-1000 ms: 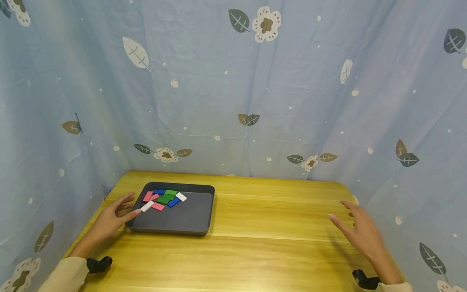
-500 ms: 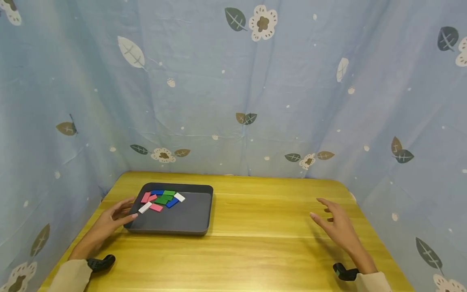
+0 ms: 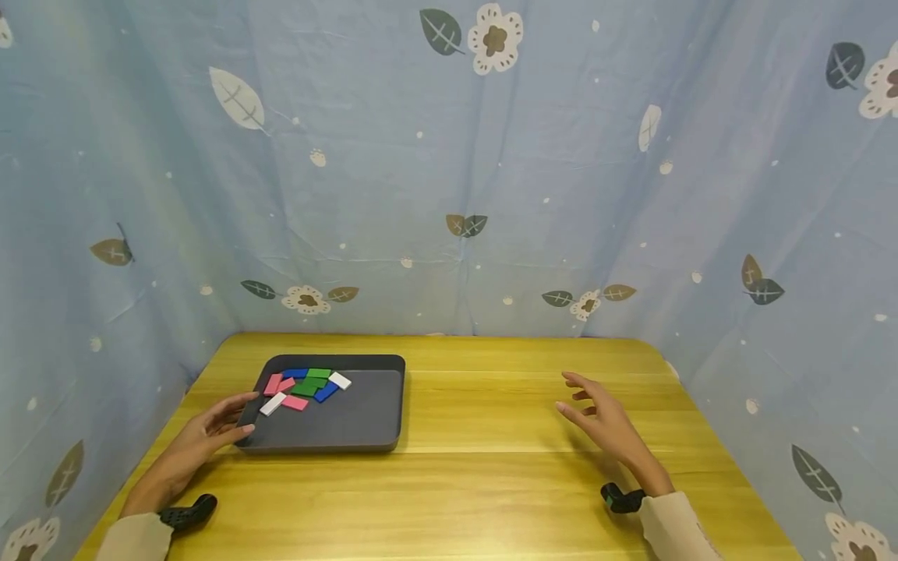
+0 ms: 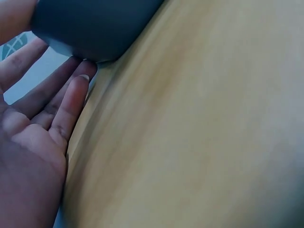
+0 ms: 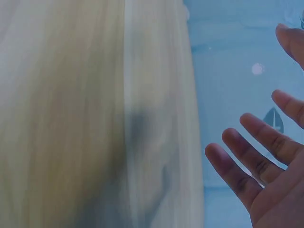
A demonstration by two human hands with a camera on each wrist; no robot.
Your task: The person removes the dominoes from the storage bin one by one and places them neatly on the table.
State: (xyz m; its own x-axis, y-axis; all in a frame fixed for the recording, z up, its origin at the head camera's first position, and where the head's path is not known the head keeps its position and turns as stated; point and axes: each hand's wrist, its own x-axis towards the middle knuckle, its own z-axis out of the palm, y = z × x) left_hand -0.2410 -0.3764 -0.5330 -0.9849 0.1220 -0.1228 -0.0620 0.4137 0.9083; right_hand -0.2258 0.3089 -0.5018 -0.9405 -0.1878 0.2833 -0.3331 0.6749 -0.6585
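Observation:
A dark grey rectangular tray lies at the left of the wooden table. In its far left part are several small flat rectangular tiles: pink, white, blue and green. My left hand is at the tray's left side, thumb and index fingertips at the rim near the front corner. The left wrist view shows its other fingers nearly straight, at the tray's outer wall. My right hand hovers over the table's right side, fingers spread, holding nothing.
The yellow wooden table has rounded far corners. A blue curtain with leaves and flowers hangs behind it and along both sides. Black straps with a device sit on the left wrist and right wrist.
My right hand has moved left over the table, away from the right edge. My left hand has come closer against the tray's rim. The head view has shifted slightly.

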